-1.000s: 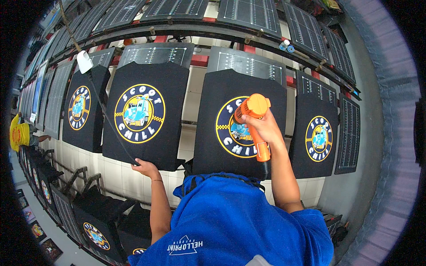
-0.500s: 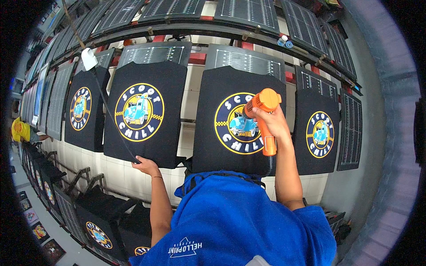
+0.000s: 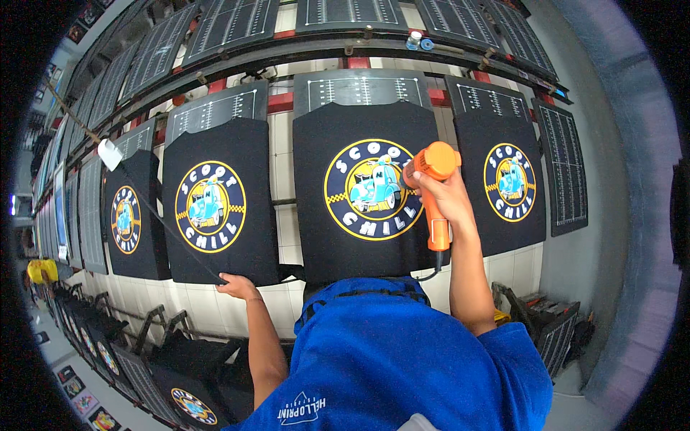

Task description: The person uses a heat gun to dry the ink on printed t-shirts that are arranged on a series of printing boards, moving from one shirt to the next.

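Note:
My right hand (image 3: 448, 200) grips an orange heat gun (image 3: 440, 156) from above, its dark nozzle pointing left over the right edge of a round scooter print (image 3: 368, 189). That print is on a black T-shirt (image 3: 338, 258) spread on a flat pallet in front of me. From the handle's lower end a black cord (image 3: 438, 266) runs down toward my waist. Off to the left, my left hand (image 3: 237, 286) is closed round a thin black cable (image 3: 175, 230) at the lower edge of another printed shirt (image 3: 219, 269). The cable slants up to a white socket block (image 3: 109, 154).
More printed black shirts lie on pallets to the right (image 3: 503, 237) and far left (image 3: 140, 266). Beyond runs a dark rail (image 3: 316, 50) carrying a small bottle (image 3: 413, 40). Metal frames (image 3: 172, 325) stand behind my left arm. A grey wall (image 3: 611, 215) bounds the right side.
The heat gun has shifted right across the print, uncovering the scooter picture. My left hand keeps its grip on the cable. The whole view has turned slightly.

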`<state>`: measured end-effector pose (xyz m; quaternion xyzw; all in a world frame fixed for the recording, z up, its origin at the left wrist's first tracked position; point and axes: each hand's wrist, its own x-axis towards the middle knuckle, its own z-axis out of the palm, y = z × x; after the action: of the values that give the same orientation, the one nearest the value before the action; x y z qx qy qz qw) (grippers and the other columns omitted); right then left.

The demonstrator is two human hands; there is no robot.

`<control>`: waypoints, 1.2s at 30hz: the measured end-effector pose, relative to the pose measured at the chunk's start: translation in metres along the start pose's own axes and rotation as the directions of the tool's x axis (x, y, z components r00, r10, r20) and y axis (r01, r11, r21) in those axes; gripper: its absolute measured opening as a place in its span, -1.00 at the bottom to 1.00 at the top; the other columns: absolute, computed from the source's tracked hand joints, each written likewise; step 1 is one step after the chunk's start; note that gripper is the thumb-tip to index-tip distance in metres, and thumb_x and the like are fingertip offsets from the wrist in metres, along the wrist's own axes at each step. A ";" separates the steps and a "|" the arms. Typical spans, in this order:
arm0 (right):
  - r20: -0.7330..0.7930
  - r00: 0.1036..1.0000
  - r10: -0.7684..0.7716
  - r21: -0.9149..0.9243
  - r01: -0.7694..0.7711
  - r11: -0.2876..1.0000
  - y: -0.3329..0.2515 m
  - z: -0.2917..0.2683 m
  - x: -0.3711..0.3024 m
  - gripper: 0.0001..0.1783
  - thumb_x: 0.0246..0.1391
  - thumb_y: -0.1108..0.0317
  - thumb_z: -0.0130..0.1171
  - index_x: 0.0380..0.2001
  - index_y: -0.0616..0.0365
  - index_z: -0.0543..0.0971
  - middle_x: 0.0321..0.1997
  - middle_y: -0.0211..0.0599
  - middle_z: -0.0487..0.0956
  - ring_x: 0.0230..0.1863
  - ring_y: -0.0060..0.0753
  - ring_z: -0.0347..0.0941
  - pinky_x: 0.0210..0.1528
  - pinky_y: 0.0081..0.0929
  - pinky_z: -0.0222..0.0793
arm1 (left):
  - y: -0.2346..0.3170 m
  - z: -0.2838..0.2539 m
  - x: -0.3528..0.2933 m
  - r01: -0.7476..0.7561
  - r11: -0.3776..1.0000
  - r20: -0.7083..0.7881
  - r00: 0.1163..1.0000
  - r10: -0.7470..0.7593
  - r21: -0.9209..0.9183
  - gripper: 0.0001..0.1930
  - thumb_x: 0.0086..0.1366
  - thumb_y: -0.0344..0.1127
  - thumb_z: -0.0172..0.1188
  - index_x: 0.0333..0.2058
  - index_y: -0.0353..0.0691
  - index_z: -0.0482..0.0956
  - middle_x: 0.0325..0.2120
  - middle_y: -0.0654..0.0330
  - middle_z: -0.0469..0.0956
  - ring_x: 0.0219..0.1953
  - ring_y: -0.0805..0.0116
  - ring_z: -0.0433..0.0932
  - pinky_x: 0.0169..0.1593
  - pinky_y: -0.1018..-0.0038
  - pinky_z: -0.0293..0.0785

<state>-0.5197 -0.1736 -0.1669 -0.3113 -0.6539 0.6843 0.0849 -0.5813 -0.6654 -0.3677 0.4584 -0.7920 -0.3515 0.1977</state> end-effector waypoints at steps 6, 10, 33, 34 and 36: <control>-0.048 0.998 -0.034 -0.010 0.034 0.999 0.000 0.015 -0.003 -0.68 -0.02 0.42 0.29 -0.19 0.17 0.44 -0.36 -0.39 0.55 -0.44 -0.56 0.46 -0.40 -0.55 0.40 | -0.013 0.002 0.007 0.018 0.995 0.043 0.999 -0.014 -0.095 -0.34 0.38 -0.01 -0.08 0.07 -0.65 0.13 -0.03 -0.44 0.32 -0.03 -0.23 0.43 0.07 0.15 0.35; -0.017 0.999 0.045 -0.007 -0.046 0.999 -0.013 0.021 -0.017 -0.65 0.00 0.39 0.27 -0.14 0.17 0.43 -0.35 -0.38 0.56 -0.42 -0.56 0.47 -0.42 -0.57 0.41 | -0.020 -0.002 0.007 0.017 0.994 0.124 0.992 -0.004 -0.105 -0.35 0.39 -0.01 -0.09 0.05 -0.66 0.14 -0.05 -0.45 0.32 -0.05 -0.22 0.43 0.06 0.15 0.35; -0.119 0.993 -0.018 0.004 0.019 1.000 0.015 0.020 -0.034 -0.55 -0.03 0.37 0.32 -0.06 0.15 0.41 -0.26 -0.36 0.56 -0.39 -0.53 0.49 -0.41 -0.56 0.43 | 0.001 -0.012 -0.002 -0.026 0.991 0.125 0.991 0.043 -0.132 -0.35 0.39 -0.04 -0.09 0.08 -0.66 0.09 -0.02 -0.49 0.28 -0.03 -0.27 0.41 0.08 0.14 0.34; -0.081 0.997 -0.019 -0.010 0.019 1.000 0.017 0.020 -0.033 -0.53 -0.04 0.37 0.32 -0.05 0.15 0.41 -0.26 -0.36 0.56 -0.38 -0.53 0.49 -0.41 -0.56 0.43 | 0.002 -0.012 -0.003 -0.026 0.990 0.118 0.992 0.042 -0.136 -0.34 0.39 -0.04 -0.07 0.08 -0.67 0.09 -0.01 -0.49 0.28 -0.02 -0.26 0.41 0.09 0.14 0.33; 0.013 0.999 0.043 -0.001 -0.043 0.999 0.013 0.022 -0.036 -0.51 -0.05 0.38 0.32 -0.03 0.15 0.39 -0.24 -0.37 0.55 -0.33 -0.52 0.50 -0.38 -0.53 0.45 | -0.005 -0.011 0.003 -0.026 0.992 0.129 0.991 0.042 -0.123 -0.35 0.39 -0.05 -0.07 0.08 -0.66 0.09 -0.01 -0.47 0.29 -0.02 -0.25 0.41 0.09 0.15 0.34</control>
<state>-0.4989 -0.2128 -0.1687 -0.3208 -0.6478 0.6878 0.0655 -0.5726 -0.6737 -0.3635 0.4078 -0.7882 -0.4250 0.1785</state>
